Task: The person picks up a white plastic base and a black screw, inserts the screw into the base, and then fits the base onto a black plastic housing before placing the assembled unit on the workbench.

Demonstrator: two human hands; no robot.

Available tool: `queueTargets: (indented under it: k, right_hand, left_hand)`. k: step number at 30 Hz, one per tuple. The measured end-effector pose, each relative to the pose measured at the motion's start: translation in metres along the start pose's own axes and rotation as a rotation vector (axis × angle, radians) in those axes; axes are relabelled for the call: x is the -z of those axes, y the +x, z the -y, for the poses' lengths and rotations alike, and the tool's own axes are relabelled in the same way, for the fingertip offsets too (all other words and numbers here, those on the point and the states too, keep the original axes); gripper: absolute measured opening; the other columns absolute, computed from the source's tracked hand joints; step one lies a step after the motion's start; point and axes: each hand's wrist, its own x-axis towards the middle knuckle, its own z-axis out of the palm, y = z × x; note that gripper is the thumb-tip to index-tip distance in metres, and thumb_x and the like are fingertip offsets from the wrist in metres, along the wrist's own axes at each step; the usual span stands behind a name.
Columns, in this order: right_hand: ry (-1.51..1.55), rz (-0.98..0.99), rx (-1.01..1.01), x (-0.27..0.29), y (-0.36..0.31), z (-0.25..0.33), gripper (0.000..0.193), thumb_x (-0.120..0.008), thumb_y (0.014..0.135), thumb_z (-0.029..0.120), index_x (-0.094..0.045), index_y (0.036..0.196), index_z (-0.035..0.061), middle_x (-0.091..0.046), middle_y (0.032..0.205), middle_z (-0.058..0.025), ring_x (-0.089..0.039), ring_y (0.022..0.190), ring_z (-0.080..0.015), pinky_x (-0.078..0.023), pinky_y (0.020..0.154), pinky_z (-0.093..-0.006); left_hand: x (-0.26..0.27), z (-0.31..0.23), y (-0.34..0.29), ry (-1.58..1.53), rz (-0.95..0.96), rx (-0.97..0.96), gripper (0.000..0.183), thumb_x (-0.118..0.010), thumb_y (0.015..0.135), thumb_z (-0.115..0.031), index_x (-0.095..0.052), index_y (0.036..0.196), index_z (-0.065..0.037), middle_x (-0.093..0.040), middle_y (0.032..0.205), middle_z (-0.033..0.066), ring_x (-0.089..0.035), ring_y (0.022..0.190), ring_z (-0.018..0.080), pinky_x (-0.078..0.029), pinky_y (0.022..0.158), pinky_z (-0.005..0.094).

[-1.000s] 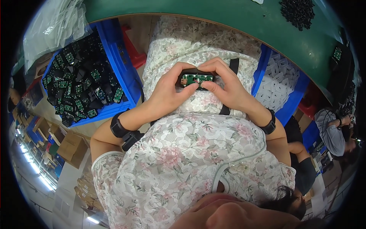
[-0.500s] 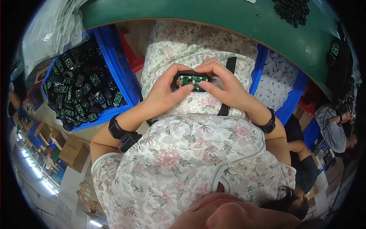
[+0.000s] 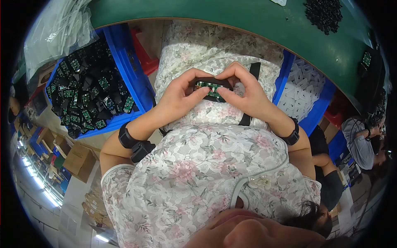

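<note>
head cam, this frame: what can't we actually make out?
- Black part with green board, head view: both ends covered by left hand and right hand; only its middle shows.
- Its underside: faces away from the camera.
- Blue bin parts: too small to tell apart; far corner hidden by clear bags.
- Black pile on green table: too small, cut by the top edge.

Left hand [image 3: 180, 97]: its thumb now lies flat along the small black part with the green board [image 3: 213, 87], lower than before.
Right hand [image 3: 246, 93]: its fingers now arch higher over the part.
Part: it sits a bit higher over the lap.
</note>
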Motion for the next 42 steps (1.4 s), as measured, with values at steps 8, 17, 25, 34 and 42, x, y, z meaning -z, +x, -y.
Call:
queueTargets:
  k: [8, 17, 25, 34, 42]
  right_hand:
    - [-0.169, 0.014, 0.266, 0.028, -0.004, 0.029, 0.035, -0.069, 0.082, 0.011, -0.057, 0.114, 0.0038, -0.052, 0.108, -0.0097, -0.049, 0.106, -0.0215, -0.039, 0.091, -0.0343]
    - [0.298, -0.081, 0.253, 0.097, 0.005, 0.085, 0.048, -0.063, 0.088, 0.012, -0.045, 0.128, -0.0055, -0.056, 0.119, -0.0135, -0.056, 0.110, -0.0196, -0.044, 0.097, -0.0332]
    - [-0.375, -0.394, 0.399, 0.123, 0.042, 0.091, 0.036, -0.065, 0.085, 0.000, -0.058, 0.120, -0.0007, -0.060, 0.119, -0.0088, -0.058, 0.109, -0.0166, -0.045, 0.095, -0.0286]
    - [-0.925, -0.418, 0.616, 0.126, 0.068, 0.088, 0.039, -0.069, 0.080, 0.003, -0.062, 0.118, 0.0063, -0.063, 0.115, -0.0114, -0.060, 0.106, -0.0280, -0.048, 0.092, -0.0353]
    - [-1.043, -0.347, 0.610, 0.128, 0.072, 0.090, 0.039, -0.067, 0.079, 0.001, -0.062, 0.118, 0.0065, -0.063, 0.116, -0.0110, -0.060, 0.105, -0.0282, -0.048, 0.090, -0.0356]
  left_hand:
    - [0.003, -0.047, 0.012, 0.655, 0.062, -0.362, 0.036, -0.060, 0.079, 0.009, -0.060, 0.114, -0.002, -0.059, 0.104, 0.0110, -0.063, 0.092, 0.0212, -0.050, 0.078, 0.0290]
    - [-0.018, -0.142, 0.083, 0.825, 0.156, -0.951, 0.053, -0.054, 0.064, 0.018, -0.066, 0.112, -0.004, -0.056, 0.104, 0.0130, -0.059, 0.096, 0.0261, -0.049, 0.083, 0.0316]
    - [-0.003, -0.141, 0.147, 0.910, 0.021, -1.018, 0.053, -0.057, 0.072, 0.013, -0.066, 0.115, -0.016, -0.060, 0.111, 0.0079, -0.059, 0.103, 0.0284, -0.049, 0.086, 0.0370]
    - [0.031, -0.131, 0.145, 0.947, -0.035, -0.886, 0.055, -0.042, 0.083, 0.013, -0.056, 0.130, -0.012, -0.052, 0.137, 0.0069, -0.047, 0.128, 0.0257, -0.035, 0.108, 0.0358]
    - [0.025, -0.130, 0.145, 1.286, -0.012, -0.992, 0.051, -0.048, 0.082, 0.007, -0.055, 0.130, -0.011, -0.055, 0.134, 0.0076, -0.049, 0.126, 0.0237, -0.034, 0.108, 0.0405]
